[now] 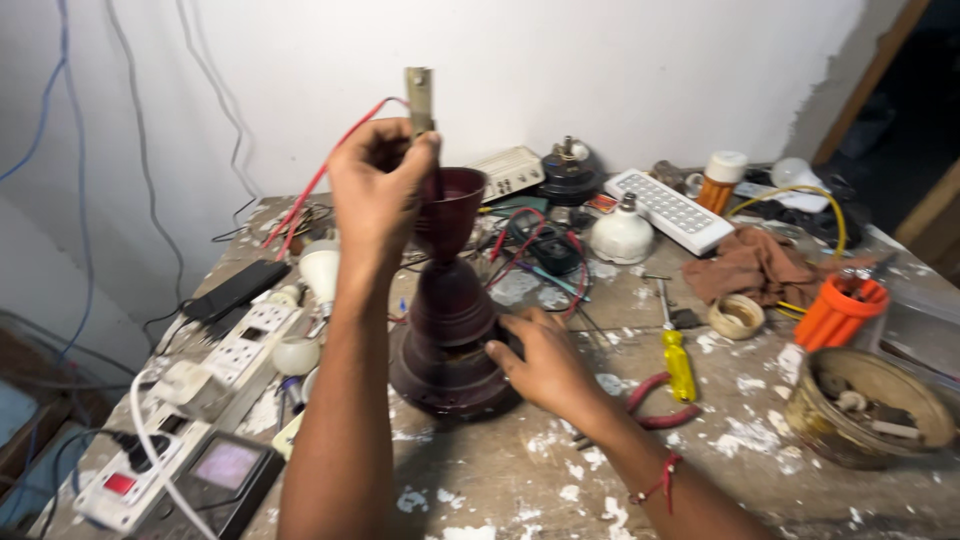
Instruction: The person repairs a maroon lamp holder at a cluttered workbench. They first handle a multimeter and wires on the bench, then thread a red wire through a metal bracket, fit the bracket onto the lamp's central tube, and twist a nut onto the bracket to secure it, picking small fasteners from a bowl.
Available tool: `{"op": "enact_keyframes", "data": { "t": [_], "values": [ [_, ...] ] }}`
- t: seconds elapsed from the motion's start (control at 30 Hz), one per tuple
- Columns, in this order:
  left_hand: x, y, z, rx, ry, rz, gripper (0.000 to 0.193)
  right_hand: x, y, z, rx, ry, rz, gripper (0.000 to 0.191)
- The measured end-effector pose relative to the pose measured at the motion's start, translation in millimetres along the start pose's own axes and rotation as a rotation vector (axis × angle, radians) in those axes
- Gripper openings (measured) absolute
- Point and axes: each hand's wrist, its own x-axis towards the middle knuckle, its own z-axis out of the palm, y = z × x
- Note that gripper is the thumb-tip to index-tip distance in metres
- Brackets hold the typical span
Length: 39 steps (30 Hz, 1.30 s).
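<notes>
At the near left edge of the paint-spattered workbench (520, 490) lies a white power strip (130, 480) with a red switch, and just right of it a dark meter with a grey screen (225, 470). Farther back a second white socket strip (245, 345) runs along the left side, with a black adapter (235, 290) beyond it and white bulbs (320, 272) beside it. The left hand (378, 190) is raised above the bench, its fingers pressed around a metal rod (420, 100) that stands upright out of a dark maroon cup-shaped canopy (447, 210); red wires (320, 180) trail from the rod's top down to the left. Below the cup sits the maroon ceiling-fan motor housing (445, 340), standing on the bench at the centre. The right hand (545, 365) rests against the housing's lower right side, fingers curled on its rim; a red thread circles that wrist. Behind the housing are tangled wires and a black component (550, 250), a cream box (510, 172) and a dark round part (568, 170). Right of centre lie a white bulb (622, 235), a white panel with rows of dots (670, 210), a yellow-handled screwdriver (678, 360), red-handled pliers (660, 400), a roll of tape (736, 316) and a brown rag (755, 265). At far right stand an orange holder (840, 312) and a round tin of odd parts (865, 410).
</notes>
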Motion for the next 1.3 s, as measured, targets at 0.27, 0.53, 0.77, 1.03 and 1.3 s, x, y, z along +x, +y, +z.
{"op": "enact_keyframes", "data": {
  "t": [0.27,0.53,0.77,1.03,1.3],
  "values": [
    [-7,15,15,0.113,0.050,0.022,0.012,-3,13,-4,0.209,0.004,0.080,0.040],
    [-14,22,31,0.156,0.086,-0.011,0.013,0,21,8,0.509,0.071,0.258,0.034],
    [-20,27,24,0.149,0.132,0.060,0.015,13,33,16,0.688,0.075,0.316,0.032],
    [-25,30,22,0.161,0.121,0.059,0.017,14,61,-30,0.311,-0.166,0.367,0.036],
    [-21,27,28,0.293,0.166,0.077,0.018,10,132,-121,-0.205,0.032,0.395,0.030]
  ]
}}
